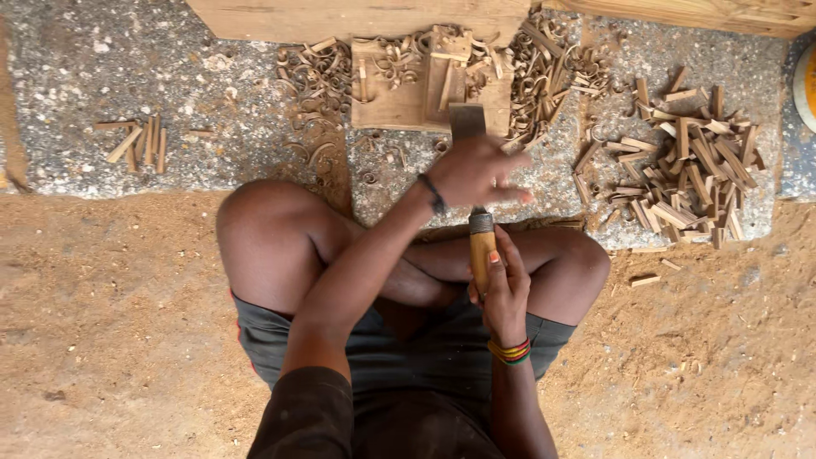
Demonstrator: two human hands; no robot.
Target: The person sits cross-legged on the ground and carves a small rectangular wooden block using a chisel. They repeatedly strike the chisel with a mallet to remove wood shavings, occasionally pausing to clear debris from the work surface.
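Sandy floor, right hand gripping chisel, left hand over blade

1 head camera looks straight down, close.

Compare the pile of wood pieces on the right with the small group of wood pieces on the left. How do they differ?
The right pile holds many pieces; the left group holds only a few. The right pile is heaped, its pieces crossing at many angles; the left group lies flat, its pieces nearly side by side. The right pile is nearer the left hand than the left group is. Both are short, light brown sticks on the grey stone slab.
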